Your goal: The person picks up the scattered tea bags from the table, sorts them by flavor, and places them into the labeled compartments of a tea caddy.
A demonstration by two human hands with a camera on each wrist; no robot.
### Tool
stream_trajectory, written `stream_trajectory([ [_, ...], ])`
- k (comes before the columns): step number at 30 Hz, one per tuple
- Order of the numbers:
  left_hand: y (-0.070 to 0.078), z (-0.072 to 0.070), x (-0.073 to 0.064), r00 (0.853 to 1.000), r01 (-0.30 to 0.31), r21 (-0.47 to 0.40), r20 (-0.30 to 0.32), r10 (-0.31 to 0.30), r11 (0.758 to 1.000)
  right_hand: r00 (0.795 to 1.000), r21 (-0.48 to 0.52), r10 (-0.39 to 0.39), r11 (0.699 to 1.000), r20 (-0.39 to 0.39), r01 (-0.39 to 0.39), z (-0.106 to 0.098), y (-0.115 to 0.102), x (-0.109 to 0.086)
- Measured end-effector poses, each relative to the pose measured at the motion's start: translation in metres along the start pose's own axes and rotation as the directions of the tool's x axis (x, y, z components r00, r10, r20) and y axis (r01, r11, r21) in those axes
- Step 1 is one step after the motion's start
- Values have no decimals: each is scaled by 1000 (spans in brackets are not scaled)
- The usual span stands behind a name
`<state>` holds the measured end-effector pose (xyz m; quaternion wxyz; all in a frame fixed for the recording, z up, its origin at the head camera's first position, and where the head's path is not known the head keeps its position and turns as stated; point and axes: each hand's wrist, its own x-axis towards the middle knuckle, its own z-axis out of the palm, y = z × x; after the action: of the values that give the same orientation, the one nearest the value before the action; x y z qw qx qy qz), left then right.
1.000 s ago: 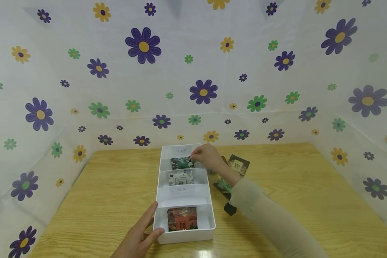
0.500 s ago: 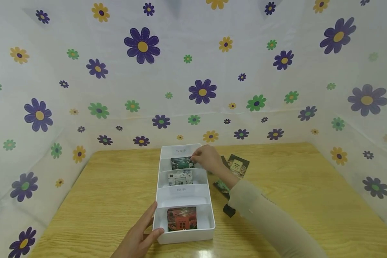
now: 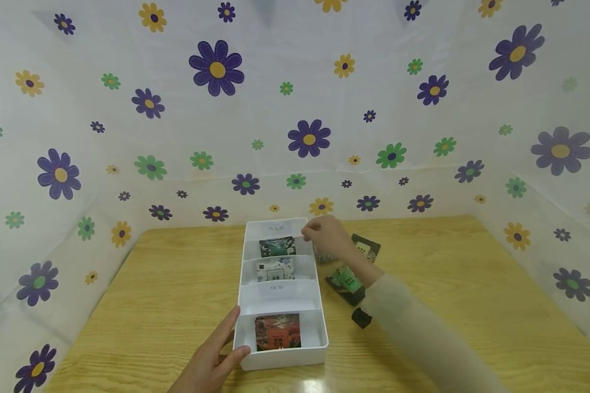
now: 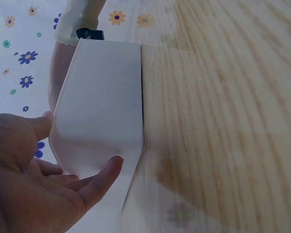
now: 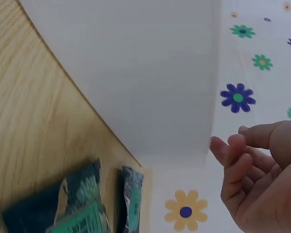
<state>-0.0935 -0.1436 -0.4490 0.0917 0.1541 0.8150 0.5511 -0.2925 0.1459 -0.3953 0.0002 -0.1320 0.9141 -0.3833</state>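
Observation:
A long white divided box [image 3: 282, 359] stands on the table. My left hand [image 3: 208, 352] holds its near left corner, thumb at the front rim and fingers along the side wall [image 4: 99, 97]. Dark green sachets [image 3: 277, 246] lie in a far compartment, a white floral sachet [image 3: 275, 269] in front of them. The nearest compartment has a stack of red sachets [image 3: 277, 332]. Over the box's far right rim, my right hand [image 3: 329, 237] has loosely curled fingers with nothing in them; the right wrist view shows the fingertips [image 5: 237, 141] close to the rim.
Right of the box lie several loose sachets: a green one [image 3: 345, 283], a dark one with a pale label [image 3: 371, 248] and another [image 3: 324, 255] partly behind the right hand. A small black device [image 3: 361, 317] hangs by the right sleeve. A flower-printed white cloth [image 3: 260, 109] encloses the wooden table [image 3: 177, 273].
My right hand has let go of the dark green sachet's corner and shifted right, up to the box's rim. The left hand and the box have stayed in place.

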Motion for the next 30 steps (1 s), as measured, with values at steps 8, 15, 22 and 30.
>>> stream_trajectory([
  [8,1,0,0,1000,-4,8,-8,4,1000,993,233,120,966,-9,-115,-38,20,-17],
  [15,2,1,-1,1000,12,12,-22,-12,1000,992,250,127,960,10,-126,-59,43,-26],
  [22,2,0,-1,1000,7,14,-13,-7,1000,983,215,182,960,16,-182,-66,55,-31],
  [30,2,-1,0,1000,-5,7,-13,5,1000,974,202,221,953,42,-225,-60,76,-22],
])
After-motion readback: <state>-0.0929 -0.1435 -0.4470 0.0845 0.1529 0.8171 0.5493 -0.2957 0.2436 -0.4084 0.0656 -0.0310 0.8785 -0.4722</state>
